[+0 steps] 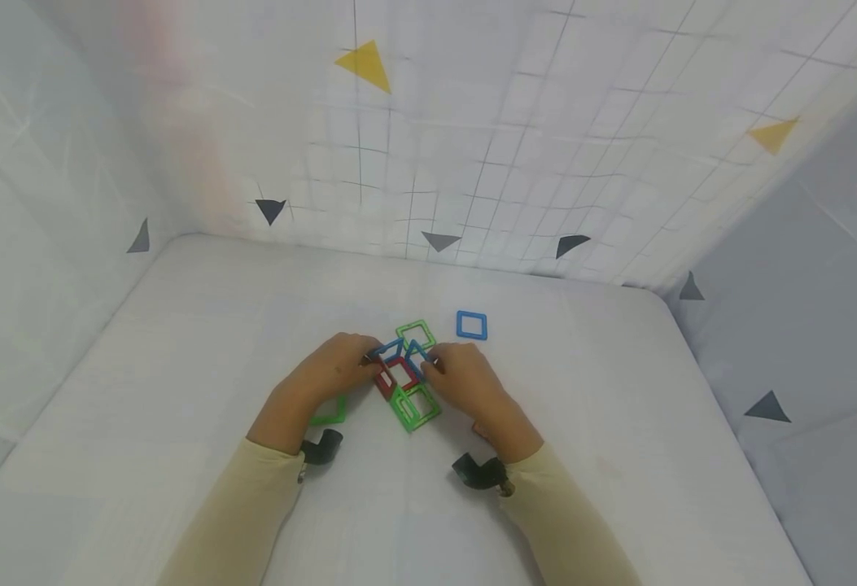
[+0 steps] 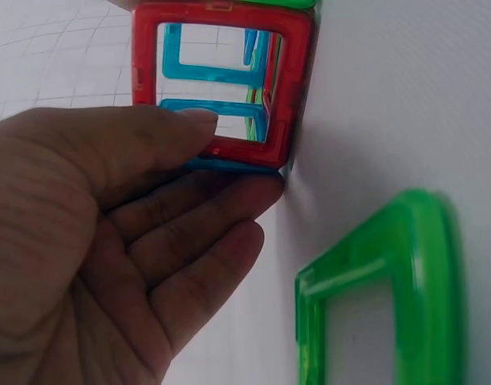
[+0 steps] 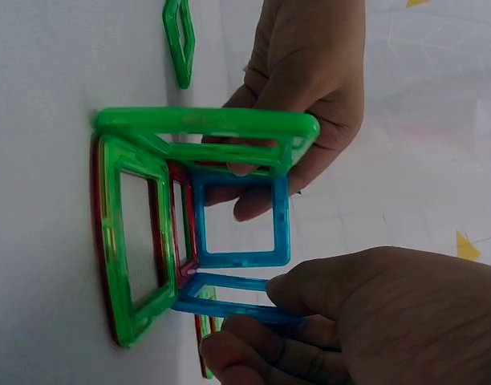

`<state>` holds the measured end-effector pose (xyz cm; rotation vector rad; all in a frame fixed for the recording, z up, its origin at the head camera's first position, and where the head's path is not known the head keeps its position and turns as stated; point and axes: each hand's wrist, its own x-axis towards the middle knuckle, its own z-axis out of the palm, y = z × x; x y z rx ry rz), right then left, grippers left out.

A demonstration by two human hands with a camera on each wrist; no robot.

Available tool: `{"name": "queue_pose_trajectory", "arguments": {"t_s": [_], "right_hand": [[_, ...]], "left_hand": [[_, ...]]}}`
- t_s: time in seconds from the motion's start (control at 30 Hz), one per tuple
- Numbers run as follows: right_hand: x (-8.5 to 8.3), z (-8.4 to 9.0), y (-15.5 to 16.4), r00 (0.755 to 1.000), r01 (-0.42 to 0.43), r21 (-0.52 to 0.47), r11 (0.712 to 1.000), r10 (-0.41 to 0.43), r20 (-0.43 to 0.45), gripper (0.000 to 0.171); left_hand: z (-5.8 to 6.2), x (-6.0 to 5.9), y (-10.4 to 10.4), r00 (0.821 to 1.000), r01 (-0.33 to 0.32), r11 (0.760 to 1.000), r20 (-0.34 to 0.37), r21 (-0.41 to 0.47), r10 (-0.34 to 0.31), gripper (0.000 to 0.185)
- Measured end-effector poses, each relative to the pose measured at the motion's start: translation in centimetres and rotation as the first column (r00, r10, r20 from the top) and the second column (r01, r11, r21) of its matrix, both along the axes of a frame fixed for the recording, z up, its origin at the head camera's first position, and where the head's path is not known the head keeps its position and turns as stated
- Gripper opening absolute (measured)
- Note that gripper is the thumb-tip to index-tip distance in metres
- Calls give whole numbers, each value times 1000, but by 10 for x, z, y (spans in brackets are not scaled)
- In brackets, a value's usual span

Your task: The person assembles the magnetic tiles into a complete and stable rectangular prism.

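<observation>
**Both hands working on a cluster of magnetic square frames**

The person is leaning over a white bed (image 1: 179, 342), both hands closing on a small structure of magnetic tiles (image 1: 402, 378) between them. The left hand (image 1: 336, 366) is pinching a blue square frame (image 2: 221, 112) behind the red frame (image 2: 221, 24), its grip narrow. The right hand (image 1: 465, 378) is pinching another blue frame (image 3: 229, 297), fingers curled around its edge. A green frame (image 3: 205, 132) is standing over the tiles. A spare blue square (image 1: 471, 325) is lying just beyond, apart from both hands.
</observation>
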<state>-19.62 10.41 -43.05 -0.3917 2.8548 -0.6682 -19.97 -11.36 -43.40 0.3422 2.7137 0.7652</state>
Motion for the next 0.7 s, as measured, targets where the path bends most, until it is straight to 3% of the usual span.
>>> {"name": "queue_pose_trajectory", "arguments": {"t_s": [0.7], "right_hand": [[2,-3,-5,999,-52,-50,997,51,-11,26]], "left_hand": [[1,0,-1,999,24,1000,-20,3,-24,38]]}}
